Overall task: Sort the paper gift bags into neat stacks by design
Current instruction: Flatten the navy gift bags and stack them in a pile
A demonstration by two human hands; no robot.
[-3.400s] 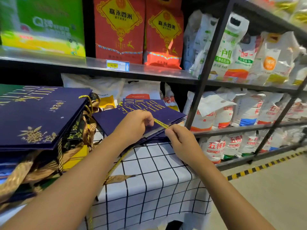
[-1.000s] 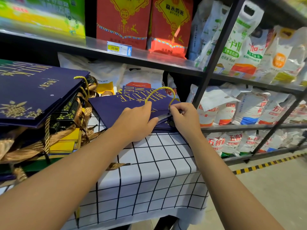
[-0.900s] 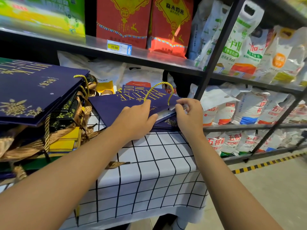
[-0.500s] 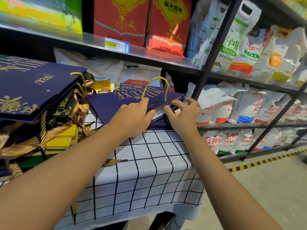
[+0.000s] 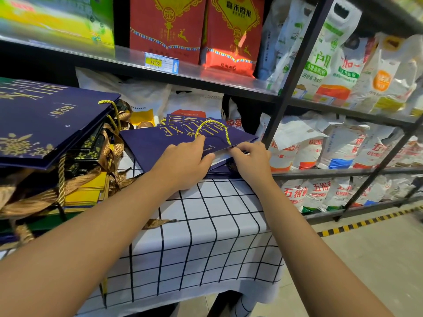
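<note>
A navy paper gift bag (image 5: 160, 145), lettered "MILK DELUXE" in gold and seen upside down, is lying flat on top of a small stack of matching navy bags (image 5: 219, 171) at the far right corner of the tabletop, which is carrying a white tablecloth (image 5: 206, 236) with a black grid. The left hand (image 5: 185, 163) is lying on the top bag, fingers bent, forefinger tip touching the base of its yellow cord handle (image 5: 214, 129), which is arching upward. The right hand (image 5: 250, 160) is pinching the bag's near right edge beside the handle's other end, fingers curled; the two hands are sitting close together without touching. At the left edge of the tabletop a taller, untidy pile is resting: a large navy bag (image 5: 45, 124) with gold floral print and partly legible "MILK" lettering is lying over black-and-gold bags (image 5: 84, 154), yellow bags (image 5: 87, 191) and loose gold ribbon handles (image 5: 34, 202). Behind the table a black metal shelving unit (image 5: 295, 72) is holding red rice packs (image 5: 231, 30) with Chinese characters, a yellow price tag (image 5: 154, 62) reading "45.00", and white sacks (image 5: 320, 58) with green and red Chinese print. Yellow-black hazard tape (image 5: 366, 221) is running along the floor.
</note>
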